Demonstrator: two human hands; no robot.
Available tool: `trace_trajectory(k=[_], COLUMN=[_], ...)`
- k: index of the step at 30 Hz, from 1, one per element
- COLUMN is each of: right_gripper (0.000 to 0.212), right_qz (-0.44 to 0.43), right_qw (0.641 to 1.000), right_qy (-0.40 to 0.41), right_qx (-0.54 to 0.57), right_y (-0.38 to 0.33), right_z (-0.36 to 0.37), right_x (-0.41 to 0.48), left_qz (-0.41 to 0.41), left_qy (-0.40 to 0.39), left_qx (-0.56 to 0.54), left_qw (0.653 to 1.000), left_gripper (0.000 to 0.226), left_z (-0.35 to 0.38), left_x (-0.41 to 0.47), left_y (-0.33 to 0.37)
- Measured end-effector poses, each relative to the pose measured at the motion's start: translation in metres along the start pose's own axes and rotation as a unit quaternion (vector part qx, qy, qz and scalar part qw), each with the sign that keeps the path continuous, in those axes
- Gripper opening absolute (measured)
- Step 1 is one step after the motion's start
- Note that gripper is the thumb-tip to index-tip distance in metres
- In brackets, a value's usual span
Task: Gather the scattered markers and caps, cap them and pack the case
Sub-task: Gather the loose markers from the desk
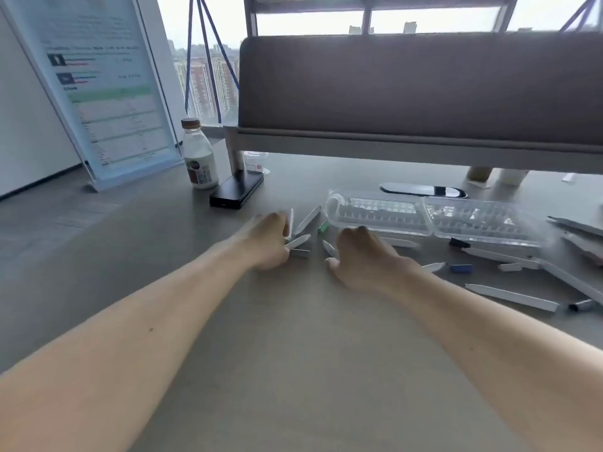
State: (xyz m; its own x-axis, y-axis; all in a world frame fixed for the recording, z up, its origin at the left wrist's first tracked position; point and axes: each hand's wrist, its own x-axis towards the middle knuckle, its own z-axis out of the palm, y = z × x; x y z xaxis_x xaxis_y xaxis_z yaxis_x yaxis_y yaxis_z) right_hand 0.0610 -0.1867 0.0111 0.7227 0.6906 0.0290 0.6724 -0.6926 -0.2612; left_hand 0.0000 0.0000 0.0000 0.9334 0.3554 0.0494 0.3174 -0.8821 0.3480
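White markers and loose caps lie scattered on the grey table. My left hand grips several white markers that fan out to its right. My right hand is curled low over the table beside a short white marker, and the frame does not show whether it holds anything. A green cap lies just beyond, by the clear plastic case, which lies open and flat. More markers and a blue cap are spread to the right.
A milk bottle and a black power bank stand at the back left, beside a leaning sign board. A grey divider panel crosses the back of the table. A black oval cable port sits behind the case.
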Motion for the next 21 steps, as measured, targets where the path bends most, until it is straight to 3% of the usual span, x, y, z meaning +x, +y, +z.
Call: trace_trajectory(k=[2, 6, 8, 10, 14, 15, 17, 18, 19, 21], right_gripper=[0.036, 0.026, 0.033, 0.034, 0.022, 0.020, 0.023, 0.024, 0.025, 0.034], right_qz=[0.017, 0.035, 0.027, 0.020, 0.034, 0.049, 0.088, 0.101, 0.103, 0.058], right_qw=[1.000, 0.998, 0.999, 0.999, 0.967, 0.939, 0.847, 0.817, 0.813, 0.886], right_qy=[-0.004, -0.033, -0.023, 0.017, 0.058, 0.063, 0.057, 0.053, 0.056, 0.084], right_qx=[-0.010, -0.035, -0.014, 0.042, 0.247, 0.335, 0.521, 0.566, 0.570, 0.452], right_y=[0.002, 0.006, 0.007, 0.006, 0.001, 0.000, -0.002, -0.002, -0.002, 0.001], right_z=[0.002, -0.001, -0.006, -0.011, -0.016, -0.014, -0.007, -0.003, 0.000, 0.001], right_x=[0.005, 0.008, 0.007, 0.007, 0.015, 0.018, 0.022, 0.023, 0.024, 0.029], left_qz=[-0.018, -0.017, -0.022, -0.047, -0.096, -0.107, -0.135, -0.152, -0.164, -0.178], left_qy=[-0.026, -0.041, -0.010, 0.028, 0.129, 0.154, 0.186, 0.193, 0.195, 0.184], left_qx=[0.006, 0.019, -0.022, -0.149, -0.455, -0.501, -0.568, -0.590, -0.598, -0.575], left_qw=[0.999, 0.999, 0.999, 0.987, 0.876, 0.845, 0.790, 0.769, 0.759, 0.777], left_gripper=[0.015, 0.015, 0.021, 0.027, 0.021, 0.018, 0.020, 0.023, 0.025, 0.020], left_z=[-0.001, -0.007, -0.008, -0.004, 0.008, 0.011, 0.014, 0.015, 0.016, 0.019], left_x=[0.004, -0.002, -0.007, -0.009, -0.018, -0.018, -0.015, -0.012, -0.009, 0.000], left_y=[-0.002, -0.004, -0.008, -0.012, -0.011, -0.011, -0.009, -0.010, -0.010, -0.013])
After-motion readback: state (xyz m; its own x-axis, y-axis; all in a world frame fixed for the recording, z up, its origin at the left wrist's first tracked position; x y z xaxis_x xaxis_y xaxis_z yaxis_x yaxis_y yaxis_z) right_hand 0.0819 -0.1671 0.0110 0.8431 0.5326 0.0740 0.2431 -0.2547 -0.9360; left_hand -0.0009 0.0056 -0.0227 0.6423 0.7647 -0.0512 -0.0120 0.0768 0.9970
